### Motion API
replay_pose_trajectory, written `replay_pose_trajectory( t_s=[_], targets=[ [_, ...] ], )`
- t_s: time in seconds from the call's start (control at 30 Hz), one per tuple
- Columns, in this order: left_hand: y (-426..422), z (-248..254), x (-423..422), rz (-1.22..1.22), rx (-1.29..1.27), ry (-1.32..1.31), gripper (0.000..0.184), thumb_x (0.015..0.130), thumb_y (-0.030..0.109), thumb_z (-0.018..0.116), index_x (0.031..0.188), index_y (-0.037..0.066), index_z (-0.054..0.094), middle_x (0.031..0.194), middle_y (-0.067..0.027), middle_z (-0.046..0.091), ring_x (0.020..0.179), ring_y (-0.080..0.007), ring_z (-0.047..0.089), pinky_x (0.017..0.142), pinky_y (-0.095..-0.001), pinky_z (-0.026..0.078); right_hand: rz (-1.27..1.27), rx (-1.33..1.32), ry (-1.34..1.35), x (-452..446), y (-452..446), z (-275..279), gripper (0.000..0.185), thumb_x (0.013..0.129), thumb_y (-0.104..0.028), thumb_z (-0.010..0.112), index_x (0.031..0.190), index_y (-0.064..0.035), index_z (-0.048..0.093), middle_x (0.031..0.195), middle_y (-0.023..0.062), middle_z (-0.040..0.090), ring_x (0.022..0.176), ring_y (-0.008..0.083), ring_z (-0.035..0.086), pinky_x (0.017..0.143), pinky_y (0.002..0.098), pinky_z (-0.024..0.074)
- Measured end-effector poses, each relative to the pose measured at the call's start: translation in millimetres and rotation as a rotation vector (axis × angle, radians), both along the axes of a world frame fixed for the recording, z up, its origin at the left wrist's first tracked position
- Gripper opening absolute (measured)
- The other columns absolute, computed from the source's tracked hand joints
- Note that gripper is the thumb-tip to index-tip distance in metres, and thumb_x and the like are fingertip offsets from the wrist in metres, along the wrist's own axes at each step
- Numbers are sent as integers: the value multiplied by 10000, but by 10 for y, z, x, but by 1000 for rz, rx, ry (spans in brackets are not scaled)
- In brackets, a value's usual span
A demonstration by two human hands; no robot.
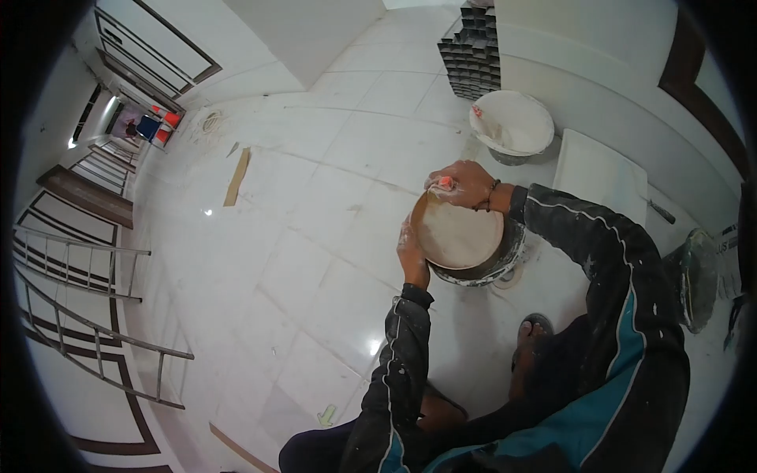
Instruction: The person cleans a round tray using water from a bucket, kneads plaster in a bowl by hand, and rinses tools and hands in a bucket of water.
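Note:
A round, shallow sieve-like pan [460, 236] with a brownish rim and a pale whitish middle is held tilted over a dark bucket [481, 277], whose rim is spattered with white. My left hand [412, 254] is closed on the near left side of the pan's rim. At the upper edge, my right hand [467, 185] is closed on the rim, its fingers whitened. A small orange-red piece [446, 183] shows at the right hand's fingers; I cannot make out what it is. The bucket's inside is mostly hidden under the pan.
A white-lined tub [527, 130] stands beyond the bucket, near stacked dark pieces [473, 59]. To the right are a white board [603, 177], a trowel-like tool [661, 211] and a bag [694, 280]. Metal ladders [98, 335] lie left; a cardboard strip [236, 177] rests on the tiles.

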State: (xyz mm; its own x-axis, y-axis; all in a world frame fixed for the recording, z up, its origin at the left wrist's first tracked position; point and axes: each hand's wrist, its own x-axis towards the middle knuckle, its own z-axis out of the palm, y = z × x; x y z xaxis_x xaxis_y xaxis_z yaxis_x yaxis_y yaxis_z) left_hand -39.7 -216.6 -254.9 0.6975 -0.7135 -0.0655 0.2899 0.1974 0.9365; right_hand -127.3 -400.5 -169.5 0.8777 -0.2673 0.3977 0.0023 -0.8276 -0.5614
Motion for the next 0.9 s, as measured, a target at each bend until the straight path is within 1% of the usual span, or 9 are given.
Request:
replay_pose_trajectory(
  t_s=[0.13, 0.27, 0.33, 0.43, 0.67, 0.73, 0.77, 0.83, 0.9],
  targets=[
    [-4, -20, 4, 72, 44, 103, 451, 1030, 300, 330, 1318, -18, 467, 1265, -106, 546, 1137, -182, 528, 968, -311, 424, -115, -281, 402, -91, -54, 157, 214, 759, -289, 589, 908, -159, 673, 752, 134, 659, 736, 337, 639, 668, 453, 505],
    [-21, -20, 44, 52, 9, 173, 454, 1029, 308, 336, 1311, -23, 468, 1256, -106, 554, 1114, -187, 546, 959, -313, 436, -132, -275, 360, -198, -93, 107, 190, 714, -271, 618, 821, -121, 665, 736, 146, 659, 701, 320, 644, 634, 434, 508],
    [-21, -73, 46, 49, -26, 165, 460, 1029, 317, 338, 1314, -20, 465, 1252, -107, 556, 1111, -186, 547, 951, -314, 444, 131, -60, 620, -176, -148, 94, 201, 671, -259, 654, 798, -107, 687, 717, 123, 667, 621, 258, 642, 590, 401, 505],
    [-31, -108, 52, 31, -26, 180, 452, 1029, 310, 341, 1312, -19, 466, 1259, -108, 552, 1117, -185, 543, 952, -311, 442, 325, 235, 647, -176, -51, 88, 254, 650, -277, 696, 857, -133, 723, 706, 96, 672, 580, 248, 624, 585, 357, 509],
    [-4, -42, 19, 19, -74, 70, 433, 1027, 290, 357, 1306, -22, 470, 1271, -108, 543, 1129, -183, 534, 966, -319, 435, 359, 383, 478, -90, 246, 3, 275, 709, -265, 752, 902, -75, 704, 745, 49, 685, 623, 140, 632, 617, 290, 517],
    [-13, -72, 28, 19, 116, -333, 433, 1024, 278, 361, 1297, -36, 480, 1287, -114, 531, 1140, -185, 525, 973, -322, 430, 267, 417, 456, -47, 259, 17, 300, 720, -299, 747, 890, -58, 691, 750, 52, 681, 657, 132, 633, 633, 284, 516],
    [-10, -9, 6, 13, 116, -332, 433, 1024, 278, 361, 1297, -36, 480, 1287, -114, 531, 1140, -185, 525, 973, -322, 430, 209, 462, 463, -45, 263, 25, 329, 726, -337, 740, 871, -47, 683, 739, 55, 675, 672, 131, 629, 636, 283, 514],
    [29, 123, -28, -2, -15, 212, 430, 1021, 266, 363, 1300, -38, 485, 1306, -113, 519, 1155, -187, 511, 981, -315, 416, 230, 504, 357, 30, 196, -117, 332, 735, -332, 733, 876, -37, 678, 750, 53, 676, 671, 126, 620, 646, 280, 513],
    [13, 20, 26, 10, 28, 138, 432, 1020, 266, 363, 1306, -35, 482, 1302, -112, 523, 1157, -186, 509, 984, -310, 410, 309, 671, 151, 44, 197, -91, 291, 748, -294, 704, 891, -42, 675, 781, 33, 682, 667, 129, 591, 673, 292, 510]
  ],
)
